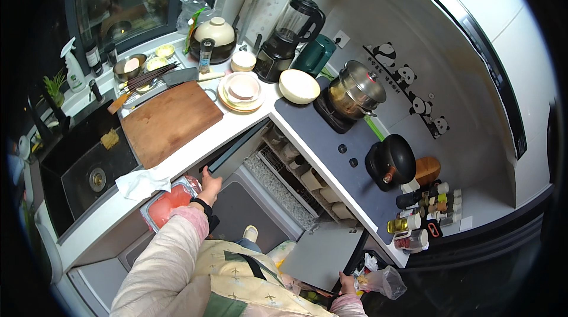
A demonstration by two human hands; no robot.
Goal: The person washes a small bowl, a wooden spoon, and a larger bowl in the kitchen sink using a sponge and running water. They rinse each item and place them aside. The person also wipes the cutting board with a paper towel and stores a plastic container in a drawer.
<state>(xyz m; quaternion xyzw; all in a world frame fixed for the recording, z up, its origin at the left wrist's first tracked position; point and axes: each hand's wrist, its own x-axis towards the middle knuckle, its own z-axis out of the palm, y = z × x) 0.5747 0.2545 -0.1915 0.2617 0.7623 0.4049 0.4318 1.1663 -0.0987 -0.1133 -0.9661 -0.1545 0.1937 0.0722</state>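
Observation:
Two grey doors of the cabinet under the counter stand swung out. My left hand (211,184) is at the outer edge of the left cabinet door (239,148), its fingers on the dark edge strip. At the lower right my right hand (347,283) is at the edge of the right cabinet door (326,250); its exact grip is hard to see. Between the doors, the open cabinet shows containers on a shelf (326,195) and a wire rack (284,179). A clear plastic bag (387,282) lies beside my right hand.
A wooden cutting board (173,121) lies beside the black sink (100,175). Stacked plates (242,95) stand near the counter's corner. A steel pot (355,90) and a black pan (397,159) are on the stove. A red-filled plastic box (171,204) is below the counter edge.

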